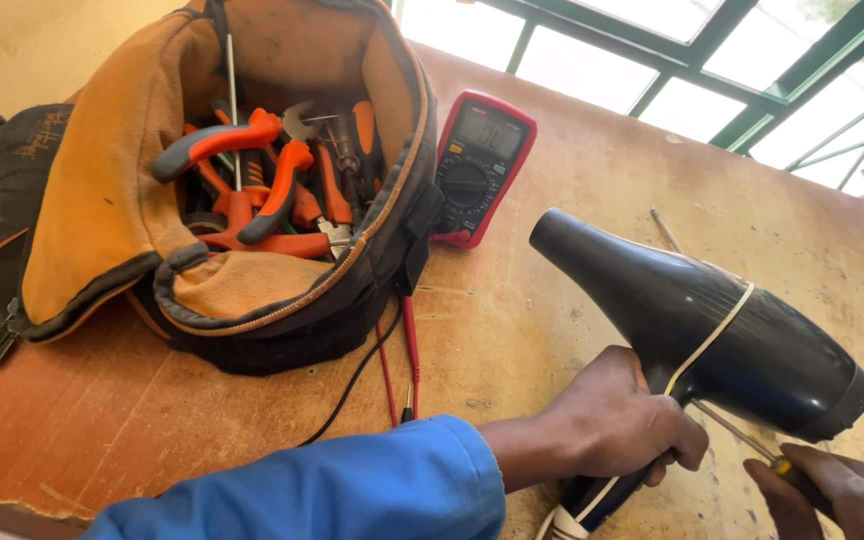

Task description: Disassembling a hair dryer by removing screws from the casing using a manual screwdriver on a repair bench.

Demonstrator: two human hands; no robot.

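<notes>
My left hand (620,420), in a blue sleeve, grips the handle of a black hair dryer (697,325) that lies on the wooden table (512,330), nozzle pointing up-left. A pale cord wraps round its body. My right hand (842,495), at the lower right, holds a thin screwdriver (742,438) whose shaft runs up-left under the dryer body beside the handle. A red digital multimeter (477,165) lies behind, its red and black leads (397,365) trailing toward me.
An open orange-and-black tool bag (102,210) stands at the left, holding several orange-handled pliers and other tools. A thin metal rod (665,230) lies beyond the dryer. Green-framed windows run along the table's far edge.
</notes>
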